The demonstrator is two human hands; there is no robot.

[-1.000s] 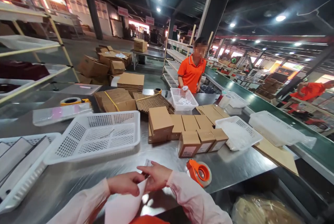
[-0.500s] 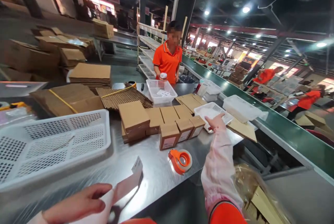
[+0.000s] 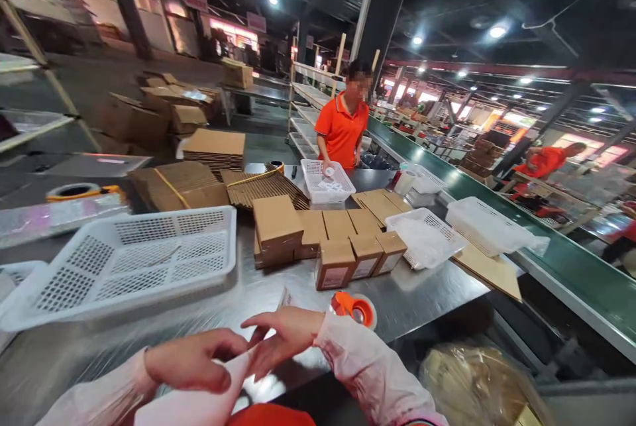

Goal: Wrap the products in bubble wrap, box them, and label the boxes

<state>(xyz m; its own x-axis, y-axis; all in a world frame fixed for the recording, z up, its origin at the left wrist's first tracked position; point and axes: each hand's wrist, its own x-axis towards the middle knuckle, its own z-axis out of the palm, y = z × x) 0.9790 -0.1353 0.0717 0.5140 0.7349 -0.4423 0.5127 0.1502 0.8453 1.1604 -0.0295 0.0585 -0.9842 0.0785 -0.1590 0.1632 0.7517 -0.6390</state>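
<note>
My left hand (image 3: 199, 358) is closed on a white paper label strip (image 3: 206, 399) above the table's near edge. My right hand (image 3: 291, 333) is at the same strip, its fingers bent around the part beyond my left fingertips; their exact contact is partly hidden. The strip's far end sticks up behind my right fingers. An orange tape dispenser (image 3: 355, 309) with a roll of tape lies just beyond my right wrist. Several small brown cartons (image 3: 335, 260) stand in rows behind it, some with white labels on their fronts.
A large white basket (image 3: 149, 260) stands at left, and a smaller white basket (image 3: 422, 237) holds clear plastic at right. Flattened cardboard (image 3: 213, 144) is stacked farther back. Across the table, a co-worker in orange (image 3: 342, 124) reaches into another basket (image 3: 328, 195). A green conveyor (image 3: 497, 214) runs along the right.
My right hand has come back from the right-hand basket to the label strip in my left hand. The co-worker's hand has lowered a white roll-like thing into the far basket. My view has turned left.
</note>
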